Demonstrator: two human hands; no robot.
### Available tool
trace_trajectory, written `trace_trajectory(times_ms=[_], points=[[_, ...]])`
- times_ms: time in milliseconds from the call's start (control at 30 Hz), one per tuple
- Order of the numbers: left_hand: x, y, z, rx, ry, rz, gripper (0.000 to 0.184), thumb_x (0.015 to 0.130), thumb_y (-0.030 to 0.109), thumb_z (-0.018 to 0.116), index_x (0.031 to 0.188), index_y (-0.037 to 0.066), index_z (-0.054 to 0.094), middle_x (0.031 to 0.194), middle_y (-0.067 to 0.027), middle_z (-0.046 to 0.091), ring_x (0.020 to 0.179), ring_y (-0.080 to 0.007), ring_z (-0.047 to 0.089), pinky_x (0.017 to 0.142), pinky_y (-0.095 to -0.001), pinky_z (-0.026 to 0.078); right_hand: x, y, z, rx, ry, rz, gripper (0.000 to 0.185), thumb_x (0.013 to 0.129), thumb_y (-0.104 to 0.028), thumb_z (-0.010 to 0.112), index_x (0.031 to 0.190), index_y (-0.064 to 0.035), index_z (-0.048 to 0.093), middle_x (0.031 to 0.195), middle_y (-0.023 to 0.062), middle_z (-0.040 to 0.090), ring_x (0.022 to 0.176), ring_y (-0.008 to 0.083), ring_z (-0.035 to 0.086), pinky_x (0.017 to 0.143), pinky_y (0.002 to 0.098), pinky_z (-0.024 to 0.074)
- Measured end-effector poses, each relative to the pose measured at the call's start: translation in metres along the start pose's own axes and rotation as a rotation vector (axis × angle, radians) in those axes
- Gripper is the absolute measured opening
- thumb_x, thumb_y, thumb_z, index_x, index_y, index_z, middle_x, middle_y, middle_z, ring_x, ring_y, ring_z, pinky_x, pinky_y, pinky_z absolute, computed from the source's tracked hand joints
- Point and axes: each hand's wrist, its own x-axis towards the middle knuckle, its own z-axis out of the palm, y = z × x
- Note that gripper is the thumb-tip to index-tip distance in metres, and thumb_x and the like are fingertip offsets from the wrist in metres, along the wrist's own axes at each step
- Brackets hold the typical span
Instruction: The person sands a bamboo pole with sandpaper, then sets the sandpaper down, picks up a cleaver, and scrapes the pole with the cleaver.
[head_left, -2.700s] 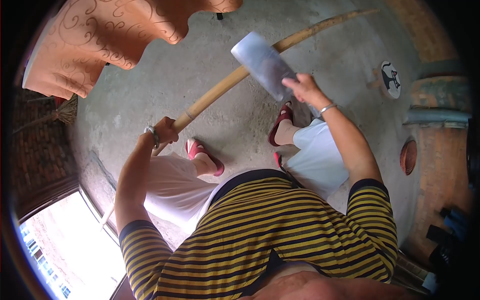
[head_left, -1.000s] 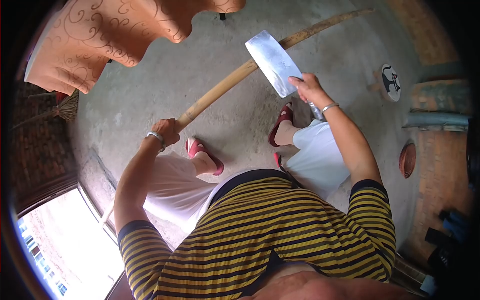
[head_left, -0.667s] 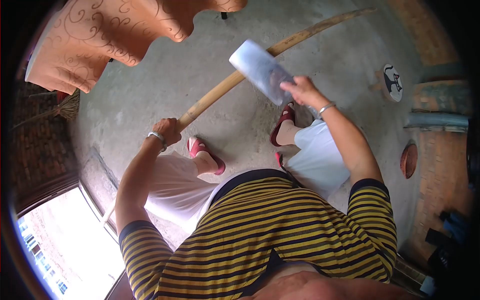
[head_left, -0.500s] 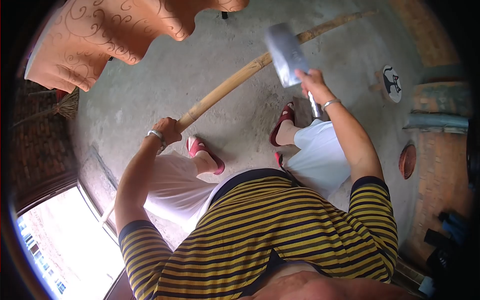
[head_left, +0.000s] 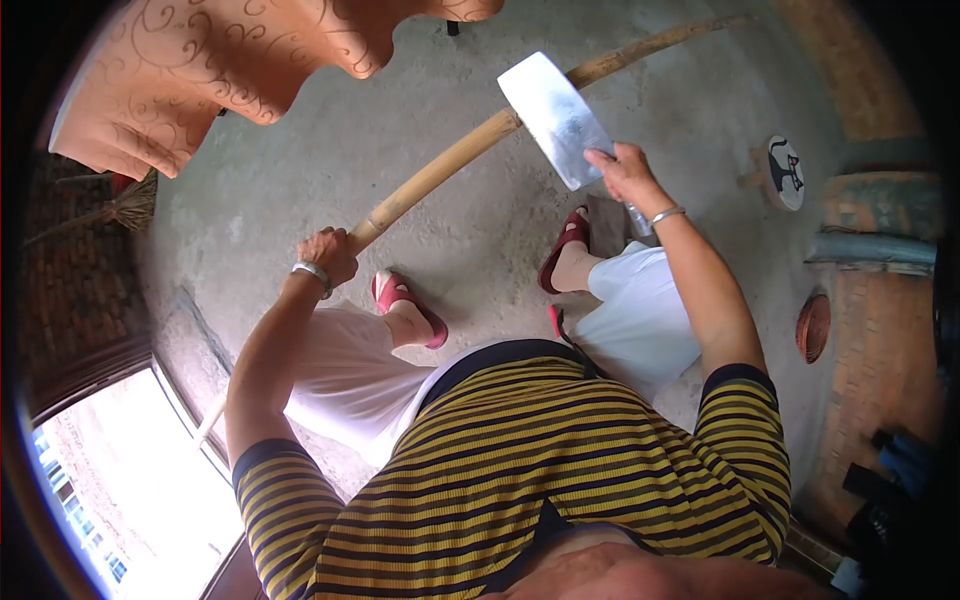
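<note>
A long, slightly curved bamboo pole (head_left: pixel 440 181) runs from my left hand toward the far right of the floor. My left hand (head_left: pixel 328 256) is wrapped around its near end. In my right hand (head_left: pixel 627 177) is a cleaver (head_left: pixel 556 120) with a broad, shiny blade, the fingers closed round its handle with the index finger along the blade. In this view the blade lies across the pole past its middle and hides a stretch of it. Whether blade and bamboo touch, I cannot tell.
Concrete floor (head_left: pixel 260 190) surrounds my feet in red sandals (head_left: pixel 412 308). An orange patterned cloth (head_left: pixel 220 60) hangs at upper left, near a broom (head_left: pixel 132 205). At right are a round cat-picture stool (head_left: pixel 786 173), a woven basket (head_left: pixel 813 328) and a brick wall (head_left: pixel 870 370). A bright doorway (head_left: pixel 140 480) lies lower left.
The cleaver has shifted slightly left and toward me along the pole, and its blade is now sharp rather than blurred. My left hand and the pole have moved slightly left.
</note>
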Motion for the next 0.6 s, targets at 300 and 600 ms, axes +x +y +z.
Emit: trace_trajectory(times_ms=[300, 600], points=[[-0.009, 0.009, -0.014, 0.043, -0.087, 0.009, 0.032, 0.071, 0.020, 0.057, 0.100, 0.006, 0.062, 0.102, -0.0149, 0.062, 0.094, -0.0318, 0.061, 0.080, -0.0421, 0.049, -0.012, 0.003, 0.022, -0.095, -0.184, -0.060, 0.034, 0.082, -0.032, 0.065, 0.074, -0.0011, 0.055, 0.050, 0.0042, 0.049, 0.037, 0.0123, 0.045, 0.033, 0.0288, 0.0339], [-0.007, 0.007, -0.012, 0.045, -0.089, 0.013, 0.031, 0.071, 0.021, 0.056, 0.099, 0.007, 0.062, 0.100, -0.0131, 0.062, 0.094, -0.0322, 0.061, 0.080, -0.0416, 0.049, -0.013, 0.003, 0.028, -0.185, -0.156, -0.115, 0.040, 0.078, -0.041, 0.068, 0.080, -0.0021, 0.058, 0.051, 0.0033, 0.048, 0.039, 0.0116, 0.046, 0.037, 0.0268, 0.0387]])
